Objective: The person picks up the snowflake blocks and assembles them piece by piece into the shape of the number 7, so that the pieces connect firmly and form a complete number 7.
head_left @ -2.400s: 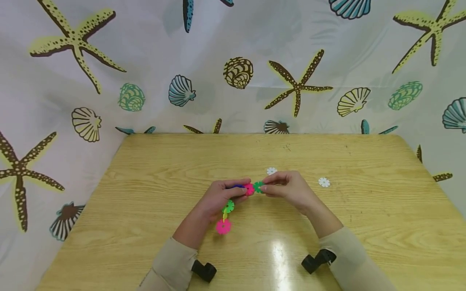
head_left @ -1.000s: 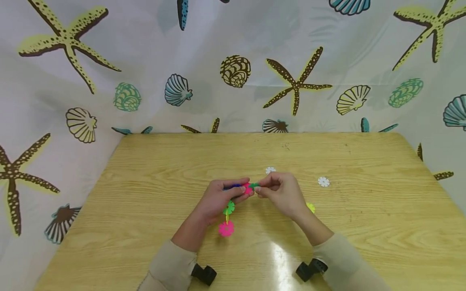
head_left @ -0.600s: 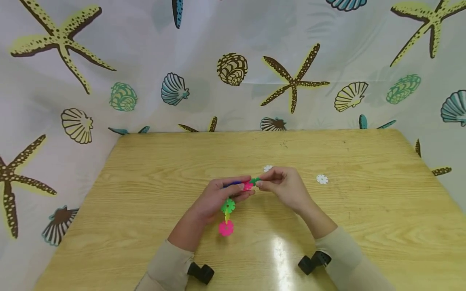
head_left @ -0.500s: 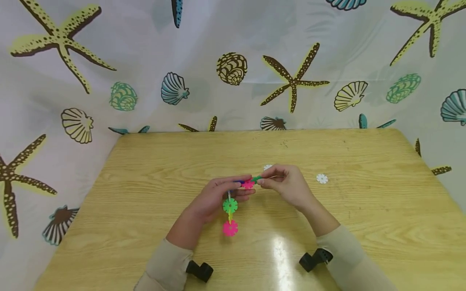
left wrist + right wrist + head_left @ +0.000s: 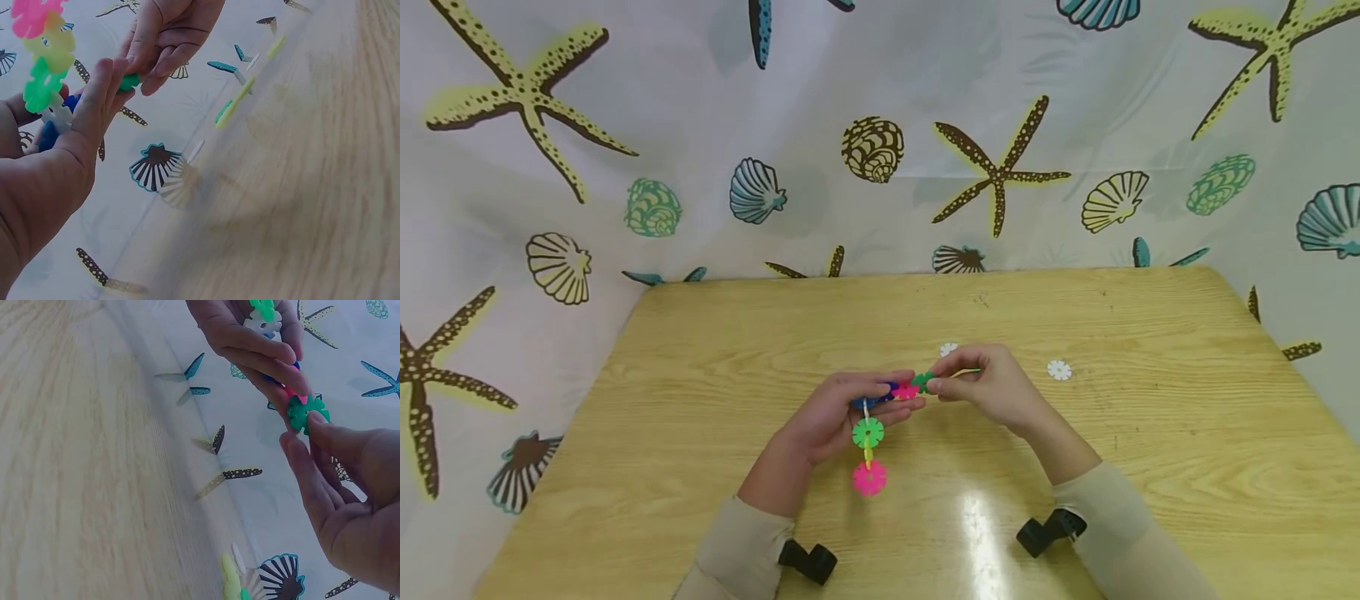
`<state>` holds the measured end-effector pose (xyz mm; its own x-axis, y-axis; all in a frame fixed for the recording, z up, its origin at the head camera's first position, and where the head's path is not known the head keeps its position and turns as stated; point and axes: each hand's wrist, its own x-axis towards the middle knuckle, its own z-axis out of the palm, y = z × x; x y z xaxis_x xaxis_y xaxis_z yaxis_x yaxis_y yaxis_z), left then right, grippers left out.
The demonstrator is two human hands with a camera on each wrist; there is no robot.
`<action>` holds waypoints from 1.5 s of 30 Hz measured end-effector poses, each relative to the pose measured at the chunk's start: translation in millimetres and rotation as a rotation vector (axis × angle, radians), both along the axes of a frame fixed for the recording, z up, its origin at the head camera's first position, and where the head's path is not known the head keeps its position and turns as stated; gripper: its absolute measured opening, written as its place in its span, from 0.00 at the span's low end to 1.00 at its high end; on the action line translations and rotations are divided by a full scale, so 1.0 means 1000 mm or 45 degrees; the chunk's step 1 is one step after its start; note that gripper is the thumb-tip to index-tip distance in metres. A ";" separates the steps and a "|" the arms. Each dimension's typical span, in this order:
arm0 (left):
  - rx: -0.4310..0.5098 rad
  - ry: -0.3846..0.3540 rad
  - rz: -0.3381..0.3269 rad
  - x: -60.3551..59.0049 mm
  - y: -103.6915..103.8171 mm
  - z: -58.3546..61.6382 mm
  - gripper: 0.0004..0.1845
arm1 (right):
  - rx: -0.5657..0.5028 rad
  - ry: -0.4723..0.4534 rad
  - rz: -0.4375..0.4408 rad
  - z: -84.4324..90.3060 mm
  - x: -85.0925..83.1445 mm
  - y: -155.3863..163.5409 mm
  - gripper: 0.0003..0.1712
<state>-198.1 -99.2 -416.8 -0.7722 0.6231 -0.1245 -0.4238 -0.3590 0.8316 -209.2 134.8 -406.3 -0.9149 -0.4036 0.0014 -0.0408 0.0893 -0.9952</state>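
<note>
Green, the small snowflake disc pinched by the right hand meets the pink disc at the chain's end, which the left hand grips; head view: disc at 9 o'clock from the right hand, chain hanging toward 6 o'clock above the wooden table. Left wrist view: the right hand's fingertips clamp the disc at 1 o'clock of the left hand. Right wrist view: the disc sits at 12 o'clock of the right hand, touching the left hand's fingers.

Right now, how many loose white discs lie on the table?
2: one white disc just behind the right hand, the other white disc farther right. The hands may hide more.
</note>
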 end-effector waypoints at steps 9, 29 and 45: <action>-0.065 -0.029 0.128 0.000 0.004 -0.003 0.20 | 0.142 0.131 -0.040 0.004 0.000 0.006 0.09; -0.087 -0.078 0.111 -0.002 0.005 -0.003 0.21 | 0.455 0.082 0.000 0.001 -0.012 0.037 0.11; -0.111 -0.070 0.013 0.002 0.008 -0.005 0.20 | 0.598 -0.026 -0.001 -0.011 -0.020 0.058 0.16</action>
